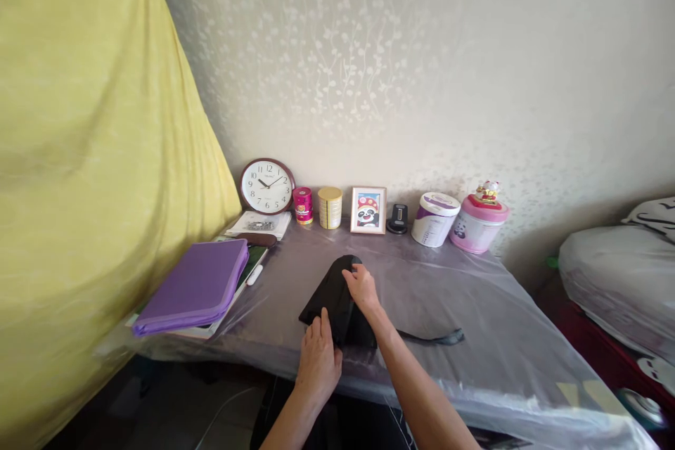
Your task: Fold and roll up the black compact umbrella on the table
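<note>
A black folded fabric piece [330, 288] with a rounded far end lies on the table in front of me. A dark strap [435, 339] trails out to its right across the table cover. My right hand [363, 288] is closed on the fabric's far right edge, thumb and fingers pinched together. At the near left edge, my left hand [320, 351] grips the fabric, its fingers over the border; part of that grip is hidden. The underside of the fabric cannot be seen.
On the left lie a purple zip folder [193, 285] and papers. Along the wall stand a clock [267, 186], a pink can [302, 206], a yellow-lidded can [330, 209], a panda picture frame [368, 211], a black stand [399, 219] and two tubs [435, 220]. A yellow curtain [95, 155] hangs left.
</note>
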`<state>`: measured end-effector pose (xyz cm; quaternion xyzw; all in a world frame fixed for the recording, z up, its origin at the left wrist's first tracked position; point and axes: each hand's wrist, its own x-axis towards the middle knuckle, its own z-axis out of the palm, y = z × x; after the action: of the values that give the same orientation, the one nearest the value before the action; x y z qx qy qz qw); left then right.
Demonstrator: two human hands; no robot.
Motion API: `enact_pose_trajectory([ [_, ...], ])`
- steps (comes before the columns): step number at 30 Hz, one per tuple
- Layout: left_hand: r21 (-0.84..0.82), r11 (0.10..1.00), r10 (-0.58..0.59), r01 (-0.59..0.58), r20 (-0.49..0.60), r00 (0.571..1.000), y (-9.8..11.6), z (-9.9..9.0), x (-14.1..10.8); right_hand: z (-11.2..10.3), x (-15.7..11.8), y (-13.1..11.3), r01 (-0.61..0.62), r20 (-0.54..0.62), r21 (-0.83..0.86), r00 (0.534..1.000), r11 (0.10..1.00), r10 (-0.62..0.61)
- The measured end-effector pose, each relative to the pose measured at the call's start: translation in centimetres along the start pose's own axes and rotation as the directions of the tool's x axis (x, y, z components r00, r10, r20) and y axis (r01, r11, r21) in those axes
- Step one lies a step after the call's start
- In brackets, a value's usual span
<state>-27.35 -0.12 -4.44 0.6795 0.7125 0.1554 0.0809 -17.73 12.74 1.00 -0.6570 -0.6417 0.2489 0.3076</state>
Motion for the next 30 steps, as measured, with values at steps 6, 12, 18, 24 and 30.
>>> enact_pose_trajectory([
  [6, 0.031, 0.999, 0.022, -0.021, -0.019, 1.000, -0.2, 0.1, 0.0, 1.6, -0.5, -1.6, -0.028, 0.037, -0.107, 0.999, 0.994, 0.032],
  [12, 0.051, 0.999, 0.001, 0.000, -0.012, 1.000, -0.3, 0.4, 0.1, 2.4, -1.4, -2.9, -0.026, 0.075, -0.273, 0.996, 0.962, 0.049],
  [18, 0.021, 1.000, 0.003, -0.003, -0.021, 1.000, -0.9, 0.9, 0.1, 2.9, -2.3, -3.6, 0.068, 0.140, -0.397, 0.990, 0.915, -0.013],
  [24, -0.267, 0.964, -0.019, 0.005, -0.048, 0.999, -1.0, -0.3, -0.5, 2.9, -2.4, -3.3, 0.106, 0.162, -0.380, 0.986, 0.919, -0.047],
  [30, -0.284, 0.958, 0.029, -0.033, -0.017, 0.999, 0.0, -2.0, -0.7, 2.7, -2.2, -2.6, 0.182, 0.212, -0.316, 0.970, 0.931, -0.118],
])
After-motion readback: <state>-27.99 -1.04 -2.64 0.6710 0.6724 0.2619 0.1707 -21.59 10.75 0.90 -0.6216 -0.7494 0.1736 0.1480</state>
